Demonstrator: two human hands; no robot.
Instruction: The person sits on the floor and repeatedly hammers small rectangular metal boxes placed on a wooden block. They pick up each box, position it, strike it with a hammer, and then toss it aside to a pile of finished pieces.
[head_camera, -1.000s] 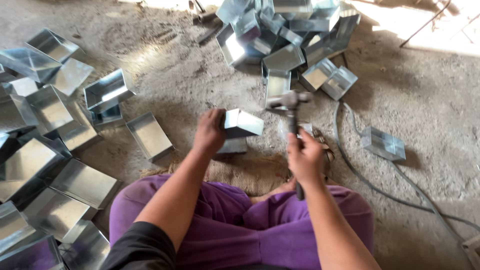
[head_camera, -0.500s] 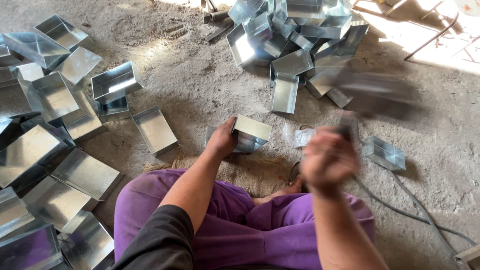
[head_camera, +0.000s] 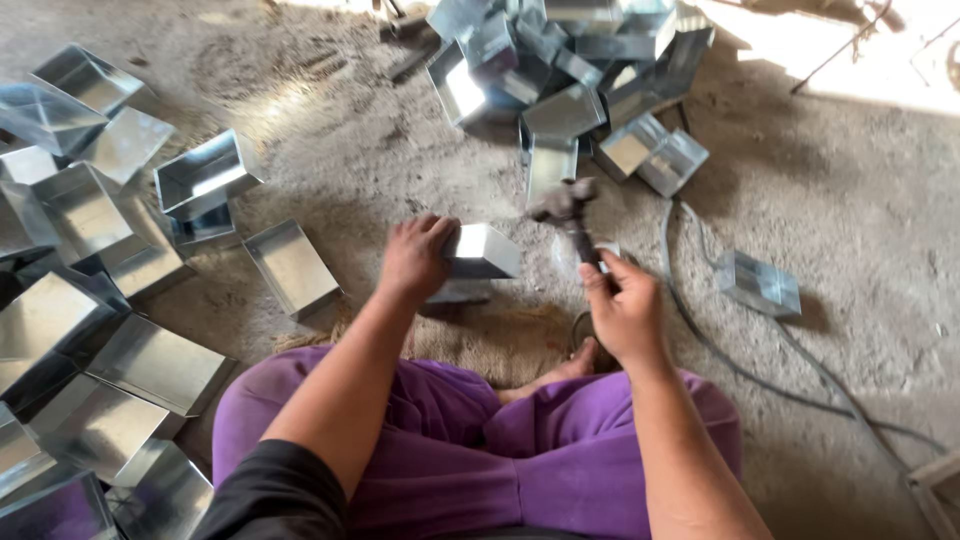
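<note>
My left hand (head_camera: 418, 258) grips a small sheet-metal box (head_camera: 483, 250) and holds it down on a block (head_camera: 458, 292) on the ground before my crossed legs in purple trousers (head_camera: 520, 450). My right hand (head_camera: 622, 308) is closed around the handle of a hammer (head_camera: 568, 208). The hammer's head hangs just right of the box and a little above it. A bare foot shows below the right hand.
A heap of shiny metal boxes (head_camera: 570, 70) lies at the top centre. Several more open boxes (head_camera: 110, 250) spread along the left side. One lone box (head_camera: 758, 284) sits to the right. A grey cable (head_camera: 730, 350) snakes across the dirt floor on the right.
The hammer went up in a blurred swing half a second ago and has come back down beside the box. My left hand stays on the box.
</note>
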